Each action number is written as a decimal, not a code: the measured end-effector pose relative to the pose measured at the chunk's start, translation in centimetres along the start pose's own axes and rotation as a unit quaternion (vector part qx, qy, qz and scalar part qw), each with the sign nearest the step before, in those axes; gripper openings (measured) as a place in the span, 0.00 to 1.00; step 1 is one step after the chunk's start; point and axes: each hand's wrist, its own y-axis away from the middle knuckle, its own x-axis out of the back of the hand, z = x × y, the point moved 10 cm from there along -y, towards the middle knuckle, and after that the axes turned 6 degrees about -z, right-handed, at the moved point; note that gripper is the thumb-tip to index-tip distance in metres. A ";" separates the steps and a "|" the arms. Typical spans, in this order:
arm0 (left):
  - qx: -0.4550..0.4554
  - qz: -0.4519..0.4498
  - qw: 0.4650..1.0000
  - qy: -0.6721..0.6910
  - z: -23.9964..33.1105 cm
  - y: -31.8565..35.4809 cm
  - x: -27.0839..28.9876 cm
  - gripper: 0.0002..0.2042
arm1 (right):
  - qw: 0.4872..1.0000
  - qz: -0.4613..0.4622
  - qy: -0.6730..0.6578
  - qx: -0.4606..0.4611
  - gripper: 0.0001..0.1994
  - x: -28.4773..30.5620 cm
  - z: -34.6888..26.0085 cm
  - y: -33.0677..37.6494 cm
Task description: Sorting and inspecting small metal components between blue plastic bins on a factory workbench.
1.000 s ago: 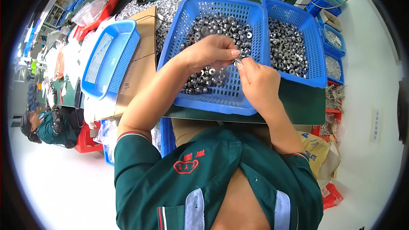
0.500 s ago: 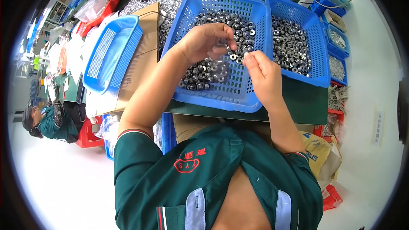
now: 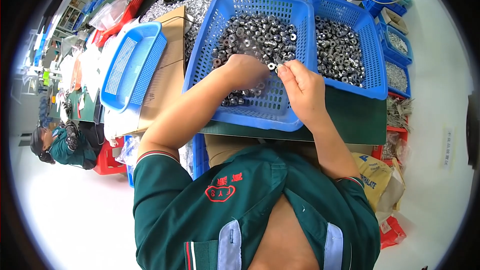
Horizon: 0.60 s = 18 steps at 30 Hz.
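Note:
A blue perforated plastic basket [image 3: 235,116] lies before me with many small metal rings [image 3: 270,32] in it, short cylinders with a centre hole. Over its middle, my left hand [image 3: 248,71] is smeared by motion, back upward, its fingers hidden among the rings. My right hand [image 3: 304,90] is closed at the basket's right side, thumb and forefinger pinched together beside a pale-faced ring [image 3: 271,66]. Whatever the pinch may hold is too small to make out. Part of the basket's near floor shows bare between the hands.
A second blue basket [image 3: 376,70] of similar metal parts [image 3: 340,50] adjoins on the right. At left, an unfilled blue basket [image 3: 111,92] rests by cardboard [image 3: 167,85]. Shiny small parts [image 3: 180,7] heap behind on the green table [image 3: 350,115]. A co-worker [image 3: 65,142] sits far left.
My left hand has turned from raised with curled fingers to back up, and has dropped lower among the rings. My right hand has shifted slightly left, still pinched.

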 end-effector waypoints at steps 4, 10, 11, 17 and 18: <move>0.002 -0.012 1.000 0.014 -0.3 -0.4 0.0 0.09 | 1.000 0.000 0.006 0.000 0.11 0.0 0.1 0.0; -0.066 0.019 0.986 0.150 -0.8 -0.8 0.4 0.10 | 1.000 0.000 0.008 0.006 0.11 0.0 -0.2 0.0; -0.094 0.040 0.967 0.236 -0.9 -0.6 1.4 0.11 | 1.000 0.002 0.008 0.004 0.11 0.2 -0.2 -0.1; -0.206 0.007 0.616 0.760 -1.5 2.0 4.2 0.09 | 0.999 0.016 -0.028 -0.022 0.09 0.8 -0.3 0.1; -0.219 0.010 0.603 0.767 -1.4 2.3 4.6 0.09 | 0.999 0.019 -0.027 -0.018 0.09 0.8 -0.3 0.1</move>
